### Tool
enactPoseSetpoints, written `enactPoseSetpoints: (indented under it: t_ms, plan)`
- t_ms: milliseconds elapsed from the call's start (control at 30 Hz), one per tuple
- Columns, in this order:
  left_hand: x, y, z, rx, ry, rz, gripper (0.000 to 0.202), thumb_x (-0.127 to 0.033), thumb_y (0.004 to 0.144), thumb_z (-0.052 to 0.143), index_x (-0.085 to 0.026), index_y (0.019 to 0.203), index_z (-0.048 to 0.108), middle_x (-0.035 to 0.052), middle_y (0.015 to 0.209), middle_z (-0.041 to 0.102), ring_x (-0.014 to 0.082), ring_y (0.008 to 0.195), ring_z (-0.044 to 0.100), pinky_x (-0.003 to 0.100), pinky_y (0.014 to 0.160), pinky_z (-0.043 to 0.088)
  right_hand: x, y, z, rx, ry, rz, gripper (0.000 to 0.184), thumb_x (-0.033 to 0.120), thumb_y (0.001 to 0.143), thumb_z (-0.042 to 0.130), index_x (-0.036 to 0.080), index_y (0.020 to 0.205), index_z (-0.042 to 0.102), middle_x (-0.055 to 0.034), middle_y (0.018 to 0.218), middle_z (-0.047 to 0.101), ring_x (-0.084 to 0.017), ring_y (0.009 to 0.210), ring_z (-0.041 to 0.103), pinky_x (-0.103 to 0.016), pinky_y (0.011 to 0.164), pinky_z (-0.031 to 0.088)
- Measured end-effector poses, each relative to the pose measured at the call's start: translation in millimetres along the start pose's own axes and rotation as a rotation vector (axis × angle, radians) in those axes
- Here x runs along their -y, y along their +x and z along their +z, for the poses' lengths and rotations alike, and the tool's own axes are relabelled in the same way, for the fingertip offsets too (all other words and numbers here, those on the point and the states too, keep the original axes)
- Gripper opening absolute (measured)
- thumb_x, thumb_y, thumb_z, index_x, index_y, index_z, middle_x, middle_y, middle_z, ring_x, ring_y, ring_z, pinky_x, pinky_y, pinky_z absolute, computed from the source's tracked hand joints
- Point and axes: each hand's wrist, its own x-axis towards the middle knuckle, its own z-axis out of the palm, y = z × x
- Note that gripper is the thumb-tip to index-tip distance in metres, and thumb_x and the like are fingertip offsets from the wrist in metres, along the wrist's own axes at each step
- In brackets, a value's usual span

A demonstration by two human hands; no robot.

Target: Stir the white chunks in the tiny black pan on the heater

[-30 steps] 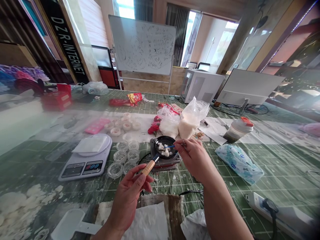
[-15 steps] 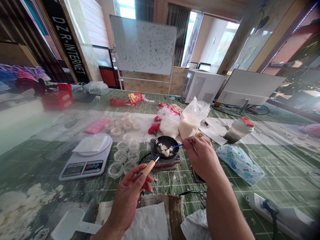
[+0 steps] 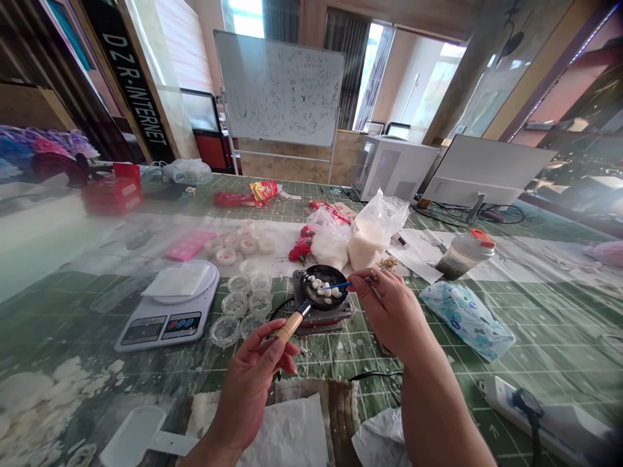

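My left hand is closed round the wooden handle of a small black frying pan. The pan sits over a small hot plate. White lumps lie in the pan, with a shiny wet-looking patch around them. Between the fingers of my right hand is a thin blue stick, its tip among the lumps. Left of the pan stand several small clear cups. Behind it are a clear bag of whitish granules and another white-filled plastic bag.
On the left are a kitchen scale, white flakes and a white scoop. At right lie a wipes pack, a shaker bottle and a power strip. A cloth with white paper lies in front.
My right hand has moved slightly left, and the stick's tip reaches further into the pan. The white lumps have shifted and spread. My left hand and the pan stay put.
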Motion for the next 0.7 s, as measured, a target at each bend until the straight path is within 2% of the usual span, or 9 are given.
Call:
enactPoseSetpoints:
  t_ms: [133, 233, 433, 533, 700]
  plan:
    - [0.2, -0.3, -0.1, 0.005, -0.006, 0.004, 0.031, -0.031, 0.077, 0.065, -0.019, 0.105, 0.06, 0.0039, 0.072, 0.068, 0.0124, 0.058, 0.058, 0.027, 0.06, 0.045, -2.3, 2.1, 1.7, 0.052, -0.039, 0.006, 0.024, 0.03, 0.091, 0.039, 0.023, 0.088, 0.061, -0.0013, 0.074, 0.063, -0.019, 0.079, 0.054, -0.034, 0.081, 0.034]
    - [0.5, -0.4, -0.7, 0.01, -0.01, 0.004, 0.029, -0.03, 0.078, 0.064, -0.02, 0.105, 0.06, 0.0035, 0.073, 0.068, 0.0118, 0.058, 0.058, 0.026, 0.06, 0.045, -4.0, 2.1, 1.1, 0.026, -0.084, 0.029, 0.024, 0.031, 0.091, 0.039, 0.021, 0.084, 0.061, -0.0019, 0.074, 0.064, -0.019, 0.079, 0.053, -0.036, 0.082, 0.033]
    - [1.2, 0.6, -1.5, 0.0, -0.01, -0.001, 0.03, -0.032, 0.077, 0.064, -0.02, 0.105, 0.061, 0.004, 0.072, 0.068, 0.0119, 0.058, 0.058, 0.026, 0.06, 0.046, -1.2, 2.8, 4.6, 0.108, 0.045, -0.023, 0.023, 0.032, 0.091, 0.04, 0.024, 0.09, 0.062, 0.0, 0.078, 0.066, -0.017, 0.081, 0.055, -0.031, 0.079, 0.035]
    - [1.1, 0.6, -1.8, 0.0, -0.011, -0.004, 0.031, -0.031, 0.077, 0.065, -0.019, 0.105, 0.061, 0.0044, 0.073, 0.068, 0.0122, 0.058, 0.058, 0.026, 0.06, 0.046, -5.1, 6.7, 7.9, 0.075, 0.018, 0.011, 0.023, 0.032, 0.091, 0.04, 0.024, 0.091, 0.062, -0.0004, 0.08, 0.066, -0.018, 0.081, 0.055, -0.032, 0.078, 0.035]
    - [0.3, 0.5, -0.9, 0.009, -0.009, -0.002, 0.031, -0.031, 0.077, 0.065, -0.019, 0.105, 0.06, 0.0037, 0.073, 0.068, 0.0119, 0.058, 0.058, 0.026, 0.06, 0.046, -6.5, 3.1, 0.9, 0.028, -0.017, 0.027, 0.023, 0.03, 0.09, 0.041, 0.022, 0.079, 0.059, -0.0004, 0.077, 0.065, -0.017, 0.078, 0.053, -0.032, 0.078, 0.034]
